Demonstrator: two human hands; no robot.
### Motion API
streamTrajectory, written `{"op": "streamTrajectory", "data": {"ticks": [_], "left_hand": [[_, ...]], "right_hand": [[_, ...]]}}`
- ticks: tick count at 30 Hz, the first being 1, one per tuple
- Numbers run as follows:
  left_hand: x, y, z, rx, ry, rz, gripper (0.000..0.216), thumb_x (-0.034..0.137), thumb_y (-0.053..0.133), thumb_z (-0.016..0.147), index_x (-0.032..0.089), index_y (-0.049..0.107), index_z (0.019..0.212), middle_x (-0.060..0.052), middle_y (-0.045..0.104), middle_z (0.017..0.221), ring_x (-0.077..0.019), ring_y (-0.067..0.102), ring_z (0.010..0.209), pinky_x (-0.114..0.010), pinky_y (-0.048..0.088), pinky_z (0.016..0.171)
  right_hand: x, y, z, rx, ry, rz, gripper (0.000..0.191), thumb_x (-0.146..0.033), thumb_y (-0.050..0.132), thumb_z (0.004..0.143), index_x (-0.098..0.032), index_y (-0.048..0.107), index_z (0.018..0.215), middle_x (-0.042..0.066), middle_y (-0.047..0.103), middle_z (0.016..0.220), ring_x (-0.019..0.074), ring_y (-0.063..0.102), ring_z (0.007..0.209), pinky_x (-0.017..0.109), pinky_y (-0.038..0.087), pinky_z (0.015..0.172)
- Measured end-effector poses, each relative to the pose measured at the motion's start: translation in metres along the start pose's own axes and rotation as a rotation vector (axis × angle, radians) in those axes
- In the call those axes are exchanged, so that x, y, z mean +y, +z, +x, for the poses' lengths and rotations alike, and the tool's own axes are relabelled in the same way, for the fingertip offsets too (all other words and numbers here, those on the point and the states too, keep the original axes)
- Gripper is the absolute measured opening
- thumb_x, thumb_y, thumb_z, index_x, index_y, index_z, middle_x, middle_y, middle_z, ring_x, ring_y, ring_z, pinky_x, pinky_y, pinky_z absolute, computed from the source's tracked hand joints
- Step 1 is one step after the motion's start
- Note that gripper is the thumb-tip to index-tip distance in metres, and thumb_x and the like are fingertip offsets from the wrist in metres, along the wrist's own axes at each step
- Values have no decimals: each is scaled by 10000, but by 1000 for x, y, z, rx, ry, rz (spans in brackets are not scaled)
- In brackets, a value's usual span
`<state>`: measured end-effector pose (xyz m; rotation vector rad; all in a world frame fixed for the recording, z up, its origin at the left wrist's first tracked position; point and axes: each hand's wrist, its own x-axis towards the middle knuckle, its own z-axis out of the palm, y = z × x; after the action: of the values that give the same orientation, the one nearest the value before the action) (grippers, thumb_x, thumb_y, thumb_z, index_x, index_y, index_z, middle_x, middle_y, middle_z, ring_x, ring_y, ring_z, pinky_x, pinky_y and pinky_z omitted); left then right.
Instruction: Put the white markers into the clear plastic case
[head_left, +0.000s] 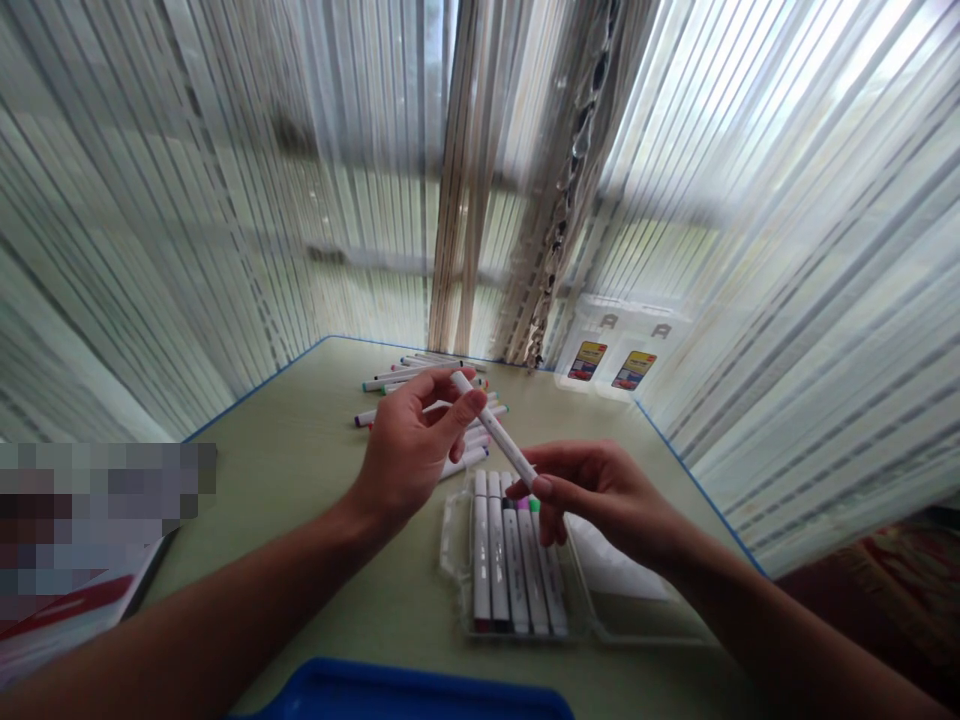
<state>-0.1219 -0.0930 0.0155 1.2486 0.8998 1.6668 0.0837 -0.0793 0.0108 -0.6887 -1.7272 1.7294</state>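
Observation:
A white marker (499, 435) is held slantwise between both hands above the table. My left hand (412, 430) pinches its upper end with thumb and fingers. At the lower end, the thumb and fingers of my right hand (592, 490) grip it. Right below is an open clear plastic case (454, 530) with several white markers (499, 570) lined up inside, a few showing dark, purple or green ends. Behind my left hand lies a loose pile of markers (412, 372) with coloured ends, partly hidden by that hand.
Two clear cases with yellow labels (587, 361) stand at the table's back right. A blue tray-like object (420, 690) lies at the near edge. To the left is a blurred-out printed item (82, 570). String curtains (360, 200) hang behind the green table (285, 420).

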Motion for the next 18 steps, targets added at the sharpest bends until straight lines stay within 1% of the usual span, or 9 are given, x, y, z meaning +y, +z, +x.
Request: {"op": "streamTrajectory", "data": {"ticks": [3, 5, 8, 10, 11, 15, 18], "left_hand": [[3, 2, -3, -33, 32, -19, 345, 266, 763, 767, 133, 630, 1057, -10, 635, 805, -53, 500, 473, -183, 412, 387], [4, 4, -6, -74, 68, 0, 283, 248, 745, 785, 147, 645, 1030, -25, 657, 838, -60, 513, 490, -187, 417, 395], [4, 6, -14, -136, 130, 75, 172, 210, 716, 812, 170, 668, 973, -29, 672, 861, -65, 537, 520, -181, 406, 408], [4, 6, -20, -167, 183, 149, 152, 183, 706, 819, 183, 678, 968, -27, 678, 864, -67, 548, 544, -185, 424, 441], [5, 6, -23, -183, 217, 193, 157, 171, 705, 818, 187, 684, 973, -29, 680, 867, -69, 554, 557, -192, 441, 466], [7, 7, -30, -263, 390, 339, 195, 132, 722, 795, 181, 707, 983, -41, 676, 882, -95, 591, 653, -209, 480, 551], [9, 9, -32, -320, 496, 374, 189, 110, 729, 783, 155, 714, 967, -47, 673, 880, -76, 566, 617, -202, 467, 541]], "right_hand": [[5, 0, 2, 24, 1, -19, 371, -288, 770, 781, -147, 716, 1120, 56, 723, 824, 85, 611, 507, 208, 527, 493], [7, -1, 2, 44, -9, -83, 327, -303, 759, 792, -146, 729, 1077, 45, 708, 804, 78, 595, 505, 202, 511, 488], [9, -1, 2, 116, -34, -240, 285, -329, 707, 840, -142, 728, 1054, 7, 659, 663, 82, 571, 487, 195, 477, 474], [10, -1, 2, 163, -56, -366, 282, -332, 692, 851, -141, 722, 1056, -19, 608, 568, 90, 554, 469, 195, 450, 463], [10, -1, 1, 180, -75, -430, 275, -326, 696, 846, -142, 722, 1048, -21, 602, 560, 93, 548, 466, 197, 437, 459], [7, 0, 1, 220, -200, -628, 191, -283, 726, 810, -151, 742, 947, 21, 664, 711, 92, 521, 498, 210, 393, 462], [4, 0, 2, 223, -270, -690, 149, -275, 701, 823, -151, 753, 887, 42, 676, 771, 109, 542, 561, 222, 404, 500]]}}
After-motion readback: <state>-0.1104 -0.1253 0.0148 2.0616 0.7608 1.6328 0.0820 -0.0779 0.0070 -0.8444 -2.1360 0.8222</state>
